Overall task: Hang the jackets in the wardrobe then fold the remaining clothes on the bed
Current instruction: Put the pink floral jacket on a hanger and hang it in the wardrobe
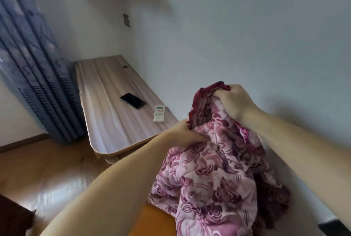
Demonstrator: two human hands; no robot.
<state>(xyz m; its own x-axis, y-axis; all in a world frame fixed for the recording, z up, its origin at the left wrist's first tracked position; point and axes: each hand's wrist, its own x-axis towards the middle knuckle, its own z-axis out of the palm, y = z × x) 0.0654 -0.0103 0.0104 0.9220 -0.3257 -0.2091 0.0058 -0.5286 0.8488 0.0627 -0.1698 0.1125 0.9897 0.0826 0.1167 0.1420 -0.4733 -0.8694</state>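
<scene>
the jacket [214,169], a quilted pink floral piece with a dark red ruffled edge, hangs in the air at the near right, held up by both hands in front of the white wall. the right hand [234,100] is highest, its fingers curled tight round a bunch of the ruffled edge. the left hand [185,133] sits lower and to the left, thumb and fingers pinching a fold of the quilted cloth just below that edge. the rest of the garment droops in a heap of folds toward an orange surface at the near edge; whether it touches there is unclear.

the step in hand looks like finding the collar and shoulders so the jacket can go on a hanger. no hanger or wardrobe shows here. to do this well, the hands should work along the ruffled edge until each holds one shoulder, well apart, so the body drops straight and the sleeves fall free. a light shake would probably open the bunched folds, since the padding looks soft and limp. gripping a wad, as the right hand does now, will likely keep the cloth twisted.

to the far left stands a desk [106,83] with a phone [133,100] and a remote [159,113] on it, well apart from the jacket, and a blue curtain [32,64] beyond.
</scene>
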